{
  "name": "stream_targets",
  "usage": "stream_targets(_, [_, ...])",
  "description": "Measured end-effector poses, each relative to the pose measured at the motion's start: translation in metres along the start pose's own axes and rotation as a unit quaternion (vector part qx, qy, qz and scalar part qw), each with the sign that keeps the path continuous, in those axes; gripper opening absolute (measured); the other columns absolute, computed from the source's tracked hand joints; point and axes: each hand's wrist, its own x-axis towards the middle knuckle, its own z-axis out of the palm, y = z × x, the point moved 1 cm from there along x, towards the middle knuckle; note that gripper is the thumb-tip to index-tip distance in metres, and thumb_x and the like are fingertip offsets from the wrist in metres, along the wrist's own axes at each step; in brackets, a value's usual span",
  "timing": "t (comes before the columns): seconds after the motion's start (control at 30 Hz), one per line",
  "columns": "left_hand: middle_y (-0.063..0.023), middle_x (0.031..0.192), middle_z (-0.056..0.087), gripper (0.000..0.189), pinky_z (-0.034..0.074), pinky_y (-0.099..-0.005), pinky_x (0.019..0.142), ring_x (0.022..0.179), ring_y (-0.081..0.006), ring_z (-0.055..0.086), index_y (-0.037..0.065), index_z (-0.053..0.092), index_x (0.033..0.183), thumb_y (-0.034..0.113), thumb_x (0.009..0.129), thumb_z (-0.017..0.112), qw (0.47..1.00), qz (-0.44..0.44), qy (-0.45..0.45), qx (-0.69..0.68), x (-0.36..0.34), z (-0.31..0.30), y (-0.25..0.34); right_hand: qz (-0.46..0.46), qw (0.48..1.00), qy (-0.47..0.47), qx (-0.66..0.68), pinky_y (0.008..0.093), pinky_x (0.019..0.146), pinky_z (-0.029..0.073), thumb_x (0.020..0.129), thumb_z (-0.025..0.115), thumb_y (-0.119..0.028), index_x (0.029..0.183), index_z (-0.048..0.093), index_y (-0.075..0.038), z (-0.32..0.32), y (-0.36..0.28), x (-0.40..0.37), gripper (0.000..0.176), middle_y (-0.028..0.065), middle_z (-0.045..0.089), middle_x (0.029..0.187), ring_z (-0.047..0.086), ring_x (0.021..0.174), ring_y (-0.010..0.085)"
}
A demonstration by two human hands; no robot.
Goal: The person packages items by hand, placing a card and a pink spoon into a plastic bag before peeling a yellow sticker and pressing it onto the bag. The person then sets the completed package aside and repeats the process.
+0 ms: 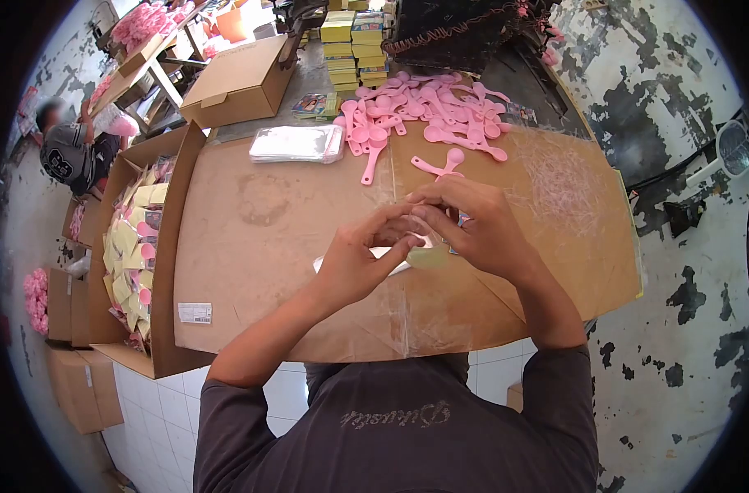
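My left hand is closed on a clear plastic bag, thumb and fingers gripping its near side. Across from it, my right hand pinches the same bag at its upper edge. A pale yellow-green patch shows at the bag's lower end; what it is I cannot make out. Under my hands lies a white, shiny flat piece, partly covered. Just beyond my right fingertips rest loose pink measuring spoons. Farther back is a heap of similar pink spoons.
A stack of clear bags lies on the cardboard-covered table. Left of it stands an open carton of packed bags. Stacks of yellow cards and a closed box are behind. A person sits far left.
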Motion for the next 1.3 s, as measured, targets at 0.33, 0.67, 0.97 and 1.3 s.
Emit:
stream_targets(0.33, [-0.0133, 0.104, 0.077, 0.032, 0.057, -0.0282, 0.084, 0.098, -0.0135, 0.072, 0.003, 0.06, 0.137, 0.012, 0.106, 0.06, 0.996, -0.018, -0.003, -0.085, -0.001, 0.001, -0.011, 0.028, 1.0, 0.004, -0.008, 0.029, 0.06, 0.05, 0.093, 0.073, -0.004, 0.114, 0.073, -0.001, -0.003, 0.011, -0.001, 0.021, 0.0095, 0.071, 0.084, 0.066, 0.069, 0.0152])
stream_targets(0.67, [-0.0084, 0.086, 0.077, 0.044, 0.057, -0.0253, 0.071, 0.079, -0.0067, 0.07, -0.005, 0.055, 0.141, 0.006, 0.1, 0.068, 0.992, -0.034, 0.038, 0.111, -0.005, -0.003, -0.01, -0.185, 0.941, 0.042, -0.279, 0.0388, 0.085, 0.049, 0.078, 0.075, -0.011, 0.094, 0.067, -0.005, 0.014, 0.002, 0.001, 0.019, 0.0074, 0.064, 0.105, 0.063, 0.103, 0.0259])
stream_targets(0.97, [-0.0144, 0.089, 0.078, 0.048, 0.06, -0.0328, 0.068, 0.075, -0.021, 0.078, -0.001, 0.058, 0.14, 0.008, 0.095, 0.071, 0.956, -0.007, -0.01, 0.292, -0.009, 0.003, -0.009, -0.134, 0.945, 0.069, -0.292, 0.0411, 0.076, 0.049, 0.079, 0.069, -0.007, 0.088, 0.063, -0.003, 0.025, 0.031, -0.001, 0.012, 0.0108, 0.06, 0.094, 0.062, 0.087, 0.0288])
stream_targets(1.3, [-0.0151, 0.089, 0.079, 0.043, 0.058, -0.0277, 0.073, 0.08, -0.0111, 0.074, -0.004, 0.061, 0.136, 0.009, 0.097, 0.072, 0.986, -0.078, 0.006, 0.144, -0.01, -0.001, -0.011, -0.133, 0.957, 0.051, -0.253, 0.0375, 0.076, 0.048, 0.083, 0.075, -0.012, 0.097, 0.069, -0.006, 0.02, 0.017, -0.029, 0.017, 0.0076, 0.065, 0.096, 0.063, 0.089, 0.0252])
